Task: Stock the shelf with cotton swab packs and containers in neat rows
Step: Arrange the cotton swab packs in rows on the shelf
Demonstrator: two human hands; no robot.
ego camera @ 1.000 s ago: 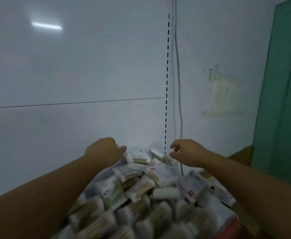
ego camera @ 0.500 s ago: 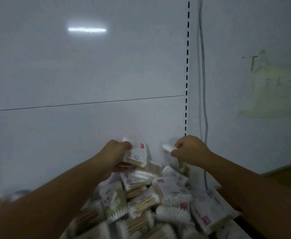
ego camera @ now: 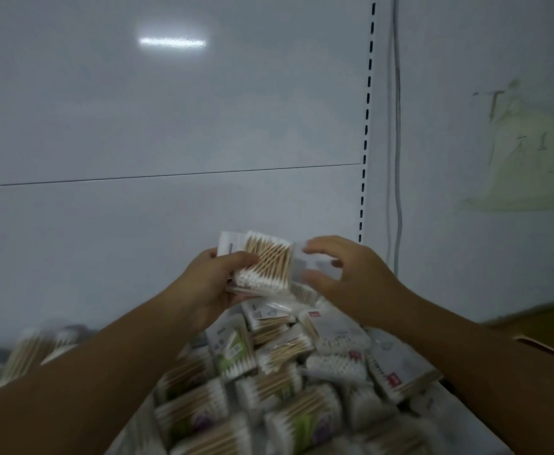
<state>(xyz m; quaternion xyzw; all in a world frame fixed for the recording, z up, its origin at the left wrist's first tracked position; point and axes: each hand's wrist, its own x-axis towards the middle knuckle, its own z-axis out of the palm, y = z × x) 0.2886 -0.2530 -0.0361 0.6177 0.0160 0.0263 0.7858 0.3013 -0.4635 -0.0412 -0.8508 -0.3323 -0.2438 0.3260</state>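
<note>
Now both hands are up above the pile (ego camera: 285, 372) of packs.
Thumb across it, the left hand (ego camera: 213, 285) grips a cotton swab pack (ego camera: 267, 262); the right hand (ego camera: 354, 282) sits just beside, fingers half-curled, blurred, hold unclear.

left arm: bare, stretched in from lower left | left hand (ego camera: 215, 285): thumb and fingers grip swab pack (ego camera: 267, 262) | right arm: bare, stretched in from lower right | right hand (ego camera: 351, 280): level with left, fingers and thumb curved apart, blurred, grasp unclear
</note>
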